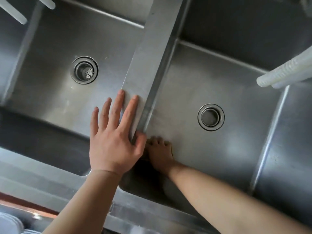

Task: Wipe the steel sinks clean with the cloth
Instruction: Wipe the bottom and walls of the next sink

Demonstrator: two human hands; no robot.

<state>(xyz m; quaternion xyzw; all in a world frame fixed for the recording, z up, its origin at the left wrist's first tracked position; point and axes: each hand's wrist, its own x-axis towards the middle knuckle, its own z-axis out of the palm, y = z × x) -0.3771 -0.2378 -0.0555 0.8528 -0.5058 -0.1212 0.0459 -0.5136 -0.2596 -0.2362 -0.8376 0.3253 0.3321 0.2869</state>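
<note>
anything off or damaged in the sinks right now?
Nothing damaged or spilled. One mismatch: the left drain shows a perforated strainer, the right drain looks plugged or dark. The right hand works low in the right sink; the cloth is barely visible.

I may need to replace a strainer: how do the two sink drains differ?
The left drain holds a perforated strainer basket; the right drain shows only a plain dark centre. The left drain lies farther from the hands. Both are round, steel-ringed, set in the basin floors.

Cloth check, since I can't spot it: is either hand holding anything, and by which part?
Left hand holds nothing, lying flat on the divider. Right hand is curled in the right sink; any cloth is hidden.
</note>
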